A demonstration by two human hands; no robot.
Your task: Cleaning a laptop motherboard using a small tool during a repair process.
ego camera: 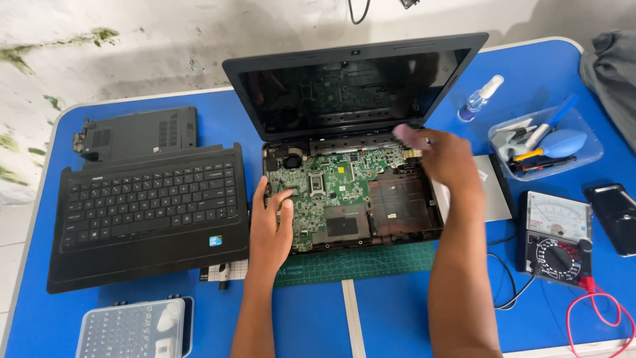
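An opened black laptop [351,86] sits mid-table with its keyboard cover removed, exposing a green motherboard [331,182]. My left hand [271,222] rests on the motherboard's left edge, fingers spread and holding nothing. My right hand [440,156] is at the back right corner of the laptop base near the hinge, fingers closed on a small pale pink object [407,134] that is blurred. The screen is dark and upright.
The detached keyboard cover [146,212] and a black bottom panel [136,132] lie left. A screwdriver bit case [132,328] is front left. Right side holds an optical drive [493,189], multimeter [556,238], tool tray [546,142], spray bottle [480,99], phone [616,215]. A green cutting mat [358,262] lies underneath.
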